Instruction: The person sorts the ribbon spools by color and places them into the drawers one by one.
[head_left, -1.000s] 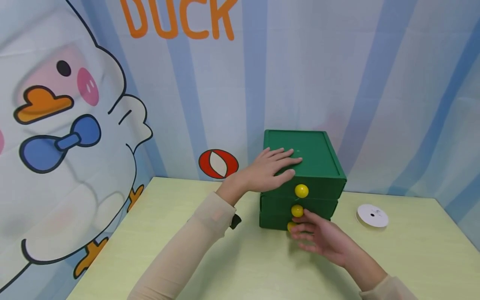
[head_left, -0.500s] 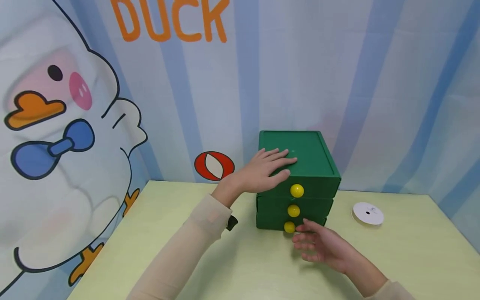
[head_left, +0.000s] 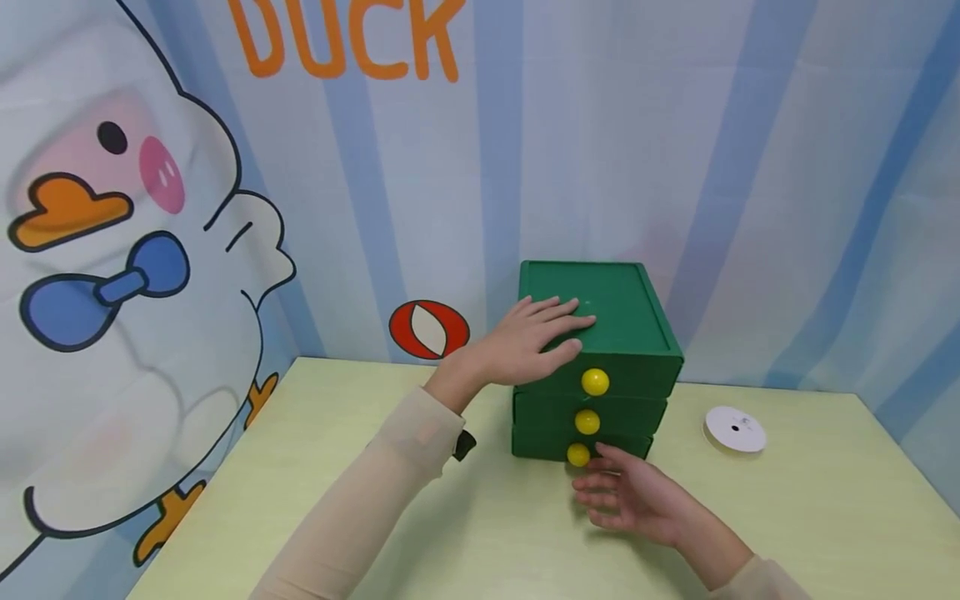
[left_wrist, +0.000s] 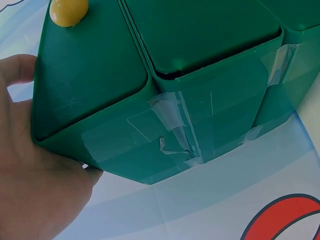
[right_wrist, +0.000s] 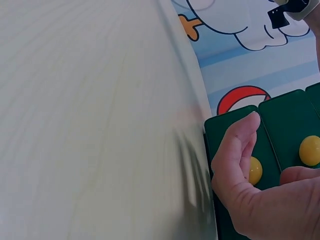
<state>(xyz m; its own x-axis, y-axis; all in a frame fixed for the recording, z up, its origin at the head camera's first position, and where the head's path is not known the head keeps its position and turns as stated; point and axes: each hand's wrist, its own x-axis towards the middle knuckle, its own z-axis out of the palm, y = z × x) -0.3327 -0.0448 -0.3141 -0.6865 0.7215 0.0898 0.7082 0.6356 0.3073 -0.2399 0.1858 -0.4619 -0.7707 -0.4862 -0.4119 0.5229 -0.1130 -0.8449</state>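
Note:
A green three-drawer box [head_left: 645,375] stands on the table. Each drawer front carries a round yellow knob. My left hand [head_left: 521,342] rests on the left part of its top with fingers spread; the left wrist view shows clear tape [left_wrist: 172,125] across the box's side. My right hand [head_left: 637,500] is at the bottom yellow knob [head_left: 578,455], fingers loosely bent and holding nothing. In the right wrist view its fingers [right_wrist: 235,155] lie on one side of that knob [right_wrist: 255,170] and the thumb on the other, with a gap between. All drawers look shut.
A white ribbon spool [head_left: 735,429] lies flat on the pale yellow table [head_left: 817,500], right of the box. Behind hangs a striped cloth backdrop [head_left: 600,125] with a printed duck [head_left: 142,350]. The box stands close in front of it.
My right hand has moved down from beside the middle knob to the bottom one. The left hand stays on the box top. The head view has shifted slightly.

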